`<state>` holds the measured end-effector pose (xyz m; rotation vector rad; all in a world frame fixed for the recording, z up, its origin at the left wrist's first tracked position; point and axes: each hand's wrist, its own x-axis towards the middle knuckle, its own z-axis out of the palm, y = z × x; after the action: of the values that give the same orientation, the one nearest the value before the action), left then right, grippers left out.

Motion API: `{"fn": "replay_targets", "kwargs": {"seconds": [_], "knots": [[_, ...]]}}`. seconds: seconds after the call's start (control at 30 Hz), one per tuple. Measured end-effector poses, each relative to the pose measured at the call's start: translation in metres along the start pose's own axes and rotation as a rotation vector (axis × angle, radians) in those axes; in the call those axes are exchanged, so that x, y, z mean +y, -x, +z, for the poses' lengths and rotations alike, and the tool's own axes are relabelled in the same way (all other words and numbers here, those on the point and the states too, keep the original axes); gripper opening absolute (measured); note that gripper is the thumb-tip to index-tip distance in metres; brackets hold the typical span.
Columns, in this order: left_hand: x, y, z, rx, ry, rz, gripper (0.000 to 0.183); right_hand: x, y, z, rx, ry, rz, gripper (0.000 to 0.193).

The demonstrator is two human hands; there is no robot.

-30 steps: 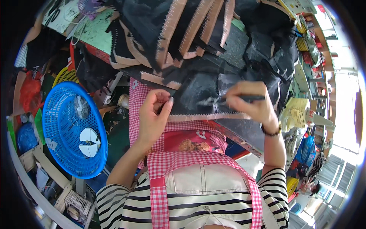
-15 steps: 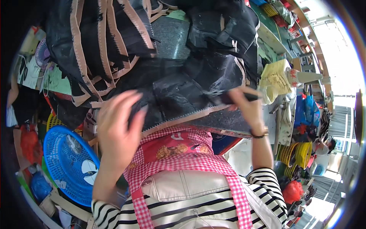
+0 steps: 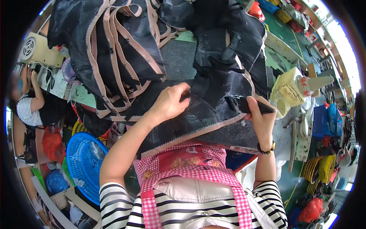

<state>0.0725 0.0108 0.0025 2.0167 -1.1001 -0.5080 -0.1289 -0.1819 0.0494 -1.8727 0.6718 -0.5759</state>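
Across the table in front of me lies a black leather-like piece [image 3: 206, 108] with a tan, zigzag-edged strip along its near side. My left hand [image 3: 171, 102] is over its middle, fingers curled and closed on a bit of the black material. At the piece's right end my right hand [image 3: 263, 116] pinches a black flap between thumb and fingers. Beyond my left hand, more black pieces with tan strips [image 3: 120, 49] hang in a loose pile. Another heap of black pieces [image 3: 244, 42] lies at the far right of the table.
A blue plastic basket [image 3: 82, 164] stands at my left, below the table edge. On the right of the table is a stained cream container [image 3: 288, 89] beside a pale cup. A co-worker in a striped top [image 3: 30, 108] sits at the far left.
My left hand has come down from above the left end to the middle of the black piece, and its fingers have closed. My right hand keeps hold of the right end.
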Motion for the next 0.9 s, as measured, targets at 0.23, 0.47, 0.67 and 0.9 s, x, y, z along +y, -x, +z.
{"fn": "replay_targets", "kwargs": {"seconds": [0.23,0.47,0.67,0.9], "knots": [[-0.003,-0.008,0.005,-0.02,-0.035,-0.053,0.038,0.006,-0.021,0.03,-0.121,0.452,-0.168,0.031],[0.007,-0.012,0.007,0.008,-0.113,-0.106,0.034,-0.044,-0.058,0.056,-0.046,0.287,-0.189,0.032],[0.004,-0.005,0.018,0.147,-0.18,0.026,0.025,-0.056,-0.087,0.085,-0.132,0.595,-0.412,0.036],[0.094,-0.001,-0.103,0.481,-0.308,0.402,0.018,-0.065,-0.039,-0.055,0.588,-0.163,-0.477,0.043]]}}
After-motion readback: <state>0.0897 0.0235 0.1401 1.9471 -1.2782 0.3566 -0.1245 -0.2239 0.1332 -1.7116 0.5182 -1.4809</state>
